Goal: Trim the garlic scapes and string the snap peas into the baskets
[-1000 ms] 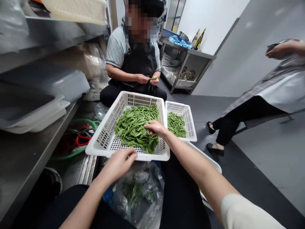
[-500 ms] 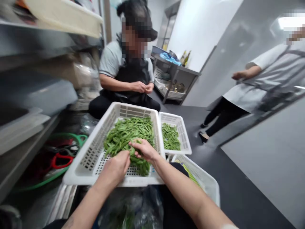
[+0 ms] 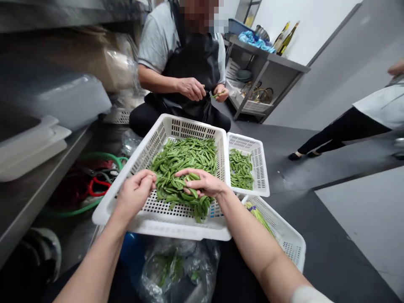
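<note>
Green snap peas [image 3: 189, 151] lie heaped in a large white perforated basket [image 3: 120, 198]. My left hand [image 3: 137, 189] is closed in a pinch above the basket's left side; what its fingertips hold, if anything, is too small to tell. My right hand [image 3: 203, 185] is over the near part of the heap, with several pods between its thumb and long fingers. Below the basket's front edge, a clear plastic bag [image 3: 179, 269] has green bits inside.
Opposite sits a person in a black apron [image 3: 198, 63], a green piece in their fingers. A smaller basket [image 3: 260, 168] of pods and a basket [image 3: 293, 240] with green stalks stand to the right. Red-handled scissors [image 3: 97, 186] lie at left, below a metal shelf [image 3: 63, 164]. Another person's legs [image 3: 344, 128] show at right.
My hands have moved apart: the left has drawn back leftward, the right has shifted right over the pods. The view has tilted down. The person opposite now shows a green piece in hand.
</note>
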A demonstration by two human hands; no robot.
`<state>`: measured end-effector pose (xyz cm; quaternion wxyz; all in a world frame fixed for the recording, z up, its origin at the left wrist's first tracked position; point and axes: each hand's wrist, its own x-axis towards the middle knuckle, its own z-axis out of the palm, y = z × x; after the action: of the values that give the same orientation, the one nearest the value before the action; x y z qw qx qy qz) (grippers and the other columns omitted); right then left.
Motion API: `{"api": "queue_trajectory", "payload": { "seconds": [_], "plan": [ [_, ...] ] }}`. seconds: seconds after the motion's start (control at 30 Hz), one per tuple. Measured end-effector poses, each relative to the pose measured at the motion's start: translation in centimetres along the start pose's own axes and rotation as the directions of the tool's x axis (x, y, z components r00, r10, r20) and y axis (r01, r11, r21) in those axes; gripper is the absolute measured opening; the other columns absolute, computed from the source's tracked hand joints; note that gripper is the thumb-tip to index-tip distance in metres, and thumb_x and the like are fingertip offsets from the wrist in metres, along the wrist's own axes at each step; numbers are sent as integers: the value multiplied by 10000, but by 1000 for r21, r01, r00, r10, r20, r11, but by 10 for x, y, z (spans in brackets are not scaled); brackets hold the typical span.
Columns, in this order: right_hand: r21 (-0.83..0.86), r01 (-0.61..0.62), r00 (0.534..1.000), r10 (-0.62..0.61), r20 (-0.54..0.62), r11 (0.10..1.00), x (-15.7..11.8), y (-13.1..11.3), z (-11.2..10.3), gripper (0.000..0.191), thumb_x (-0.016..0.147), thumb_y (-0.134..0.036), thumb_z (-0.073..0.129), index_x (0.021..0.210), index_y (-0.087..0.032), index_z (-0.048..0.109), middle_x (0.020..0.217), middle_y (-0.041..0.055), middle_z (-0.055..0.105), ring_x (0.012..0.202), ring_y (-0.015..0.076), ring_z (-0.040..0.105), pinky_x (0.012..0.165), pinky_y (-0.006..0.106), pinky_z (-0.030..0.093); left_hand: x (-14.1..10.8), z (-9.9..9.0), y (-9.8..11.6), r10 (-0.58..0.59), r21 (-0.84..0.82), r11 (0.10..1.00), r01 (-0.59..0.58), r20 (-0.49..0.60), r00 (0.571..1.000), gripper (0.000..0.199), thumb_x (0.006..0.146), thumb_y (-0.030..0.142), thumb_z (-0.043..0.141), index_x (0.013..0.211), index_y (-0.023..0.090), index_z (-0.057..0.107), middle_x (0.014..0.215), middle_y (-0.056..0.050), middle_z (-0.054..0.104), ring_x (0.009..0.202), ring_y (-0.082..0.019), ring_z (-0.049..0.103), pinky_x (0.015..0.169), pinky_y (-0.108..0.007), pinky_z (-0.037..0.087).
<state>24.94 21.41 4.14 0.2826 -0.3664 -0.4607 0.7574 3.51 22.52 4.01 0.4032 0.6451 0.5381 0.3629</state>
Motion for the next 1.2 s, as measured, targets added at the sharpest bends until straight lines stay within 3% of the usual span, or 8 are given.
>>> {"api": "queue_trajectory", "payload": {
  "seconds": [0.1,0.27,0.37,0.47,0.57,0.83,1.03,1.2],
  "plan": [
    [99,-11,999,8,36,995,3,2,-2,457,676,-357,729,994,-181,451,602,-52,569,369,15,340,347,130,211,5,0,-1,-114,-104,987,118,48,992,333,730,491,425,798,193,556,644,7,591,459,-128,473,431,-235,352],
    [82,-22,995,13,103,996,13,8,4,399,693,-391,697,916,-183,440,605,-52,549,375,20,310,358,145,193,-2,15,8,44,47,997,-54,194,980,368,766,512,412,563,207,452,511,47,423,505,-118,417,519,-240,337],
    [-215,33,999,-32,11,976,14,3,13,385,706,-446,680,890,-181,470,616,-50,523,438,48,360,410,175,239,-4,19,14,85,40,995,-93,181,980,363,750,468,413,500,209,371,503,47,349,521,-110,363,517,-244,295],
    [-632,154,956,-276,-99,759,11,-6,23,348,712,-449,688,741,-158,499,629,-37,485,584,81,431,541,205,320,-5,21,17,34,-109,994,-11,211,977,337,736,462,443,521,205,406,503,48,357,512,-105,345,490,-235,273],
    [-744,239,927,-374,-16,624,6,-10,29,304,828,-442,563,746,-152,523,656,-19,526,641,100,486,631,226,364,-6,23,17,-59,-371,912,174,300,952,340,699,497,510,558,202,415,505,63,348,474,-83,294,442,-211,233],
    [-695,226,948,-318,-4,683,-2,-7,36,280,879,-428,488,834,-158,548,771,37,639,684,133,603,641,257,469,-8,21,13,-83,-556,770,313,399,913,369,660,437,645,545,178,408,512,64,360,453,-46,280,421,-168,200],
    [-326,251,942,-307,-133,912,11,-1,53,381,789,-537,584,800,-160,530,650,12,627,619,138,647,532,237,513,-9,11,13,-7,-680,664,311,410,912,366,757,400,622,547,184,414,457,70,355,421,-65,365,461,-204,359],
    [-144,301,934,-322,-153,943,24,1,66,427,724,-549,657,797,-156,508,561,-23,610,465,99,592,461,212,511,-10,0,16,93,-777,543,319,434,896,416,761,401,652,507,191,399,366,89,296,368,-87,382,472,-263,444]
  ]
}}
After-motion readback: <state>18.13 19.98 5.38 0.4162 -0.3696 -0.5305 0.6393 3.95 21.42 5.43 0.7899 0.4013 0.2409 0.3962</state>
